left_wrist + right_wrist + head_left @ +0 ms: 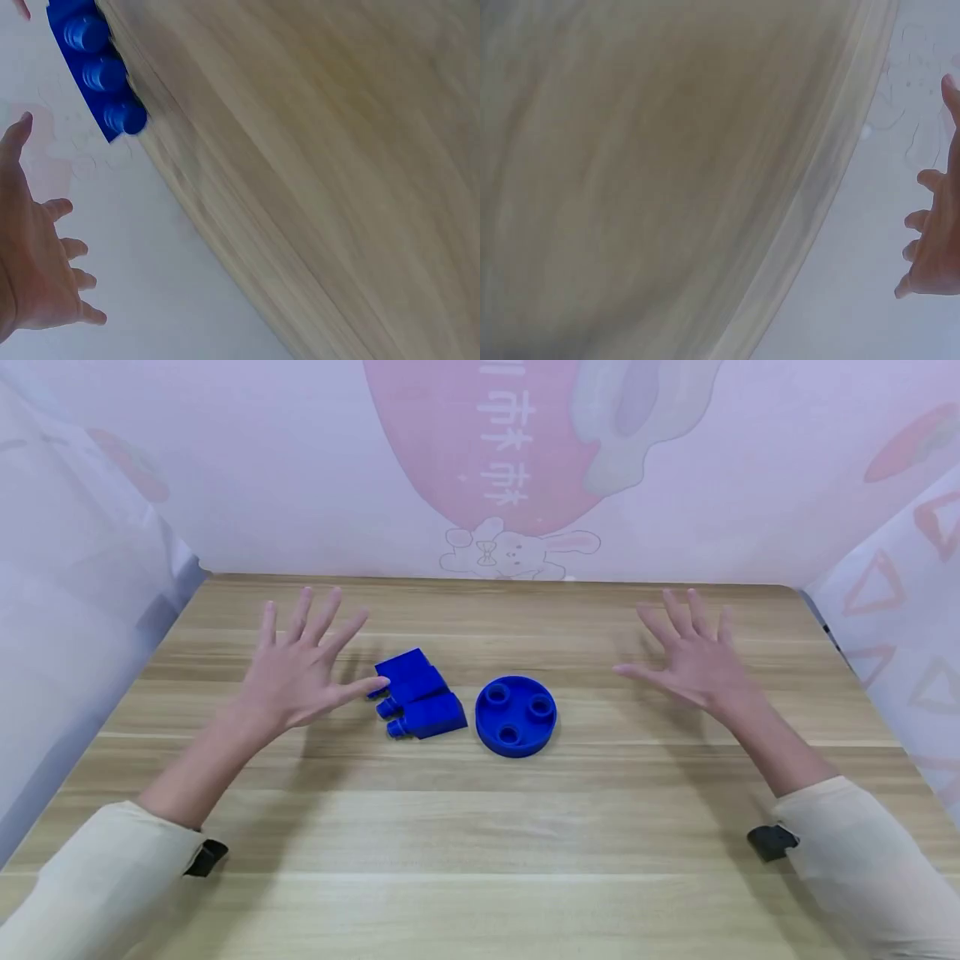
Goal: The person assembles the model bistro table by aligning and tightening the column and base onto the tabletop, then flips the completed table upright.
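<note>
Because its fingers [324, 614] are spread and straight, the left hand [288, 685] grips nothing; it hangs over the left of the counter [487, 843], its thumb [352, 692] overlapping the blocks [422, 689] in the head view but apart from them in the left wrist view. To its right the three blocks lie side by side, pegs [396, 727] toward the left. Pinching one by its body, clear of the peg, would likely hold best; the nearest seems easiest to take without dragging the others. Just right of them, not touching, the disc [517, 716] lies with its rings [540, 706] up; it is best steadied by the rim, leaving them uncovered. Farther right, well apart, the right hand [693, 664] is also spread, holding nothing.
</note>
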`<state>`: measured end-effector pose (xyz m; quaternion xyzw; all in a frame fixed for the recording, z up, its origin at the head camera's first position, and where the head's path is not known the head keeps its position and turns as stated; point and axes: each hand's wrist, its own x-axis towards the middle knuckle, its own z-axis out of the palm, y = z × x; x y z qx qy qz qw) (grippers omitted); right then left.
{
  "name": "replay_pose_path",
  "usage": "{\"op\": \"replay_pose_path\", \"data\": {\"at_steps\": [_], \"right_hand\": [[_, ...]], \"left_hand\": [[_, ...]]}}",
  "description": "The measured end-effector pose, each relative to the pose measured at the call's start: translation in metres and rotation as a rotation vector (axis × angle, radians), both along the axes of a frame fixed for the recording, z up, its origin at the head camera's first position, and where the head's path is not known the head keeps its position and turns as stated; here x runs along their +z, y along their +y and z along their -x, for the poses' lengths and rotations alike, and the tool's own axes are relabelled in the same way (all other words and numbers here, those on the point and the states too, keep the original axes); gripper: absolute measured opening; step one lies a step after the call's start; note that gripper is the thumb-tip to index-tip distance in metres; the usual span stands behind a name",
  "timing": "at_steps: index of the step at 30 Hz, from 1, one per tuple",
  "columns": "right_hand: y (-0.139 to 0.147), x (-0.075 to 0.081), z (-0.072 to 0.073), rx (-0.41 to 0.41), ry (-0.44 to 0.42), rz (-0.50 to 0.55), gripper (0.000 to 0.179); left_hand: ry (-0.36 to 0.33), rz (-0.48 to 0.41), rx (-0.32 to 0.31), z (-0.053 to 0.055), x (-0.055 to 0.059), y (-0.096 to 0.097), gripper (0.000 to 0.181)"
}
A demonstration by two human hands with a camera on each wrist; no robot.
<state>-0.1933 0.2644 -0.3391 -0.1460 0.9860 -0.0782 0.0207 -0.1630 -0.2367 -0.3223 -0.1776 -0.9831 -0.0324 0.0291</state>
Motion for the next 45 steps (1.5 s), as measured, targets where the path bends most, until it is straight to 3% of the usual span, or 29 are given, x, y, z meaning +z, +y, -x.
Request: {"op": "replay_pose_path", "data": {"at_steps": [7, 16, 21, 26, 30, 39, 45], "right_hand": [[-0.024, 0.001, -0.005, 0.095, -0.018, 0.059, 0.093], [-0.06, 0.002, -0.015, 0.195, -0.015, 0.112, 0.072], [-0.075, -0.001, -0.016, 0.254, -0.055, 0.211, 0.057], [-0.087, -0.003, -0.017, 0.286, -0.152, 0.318, 0.055], [-0.093, -0.005, -0.017, 0.338, -0.18, 0.367, 0.058], [-0.098, -0.011, -0.018, 0.426, -0.217, 0.347, 0.083], [-0.1, -0.01, -0.018, 0.45, -0.204, 0.339, 0.091]], "left_hand": [[-0.045, -0.063, -0.12, -0.008, 0.0, 0.027, 0.09], [-0.041, -0.208, -0.271, -0.015, 0.0, 0.059, 0.06], [-0.075, -0.245, -0.33, -0.014, -0.006, 0.072, 0.052], [-0.106, -0.221, -0.339, -0.013, -0.009, 0.08, 0.048], [-0.105, -0.207, -0.341, -0.012, -0.011, 0.084, 0.044], [-0.112, -0.157, -0.338, -0.01, -0.015, 0.093, 0.051], [-0.082, -0.145, -0.355, -0.009, -0.019, 0.095, 0.045]]}}
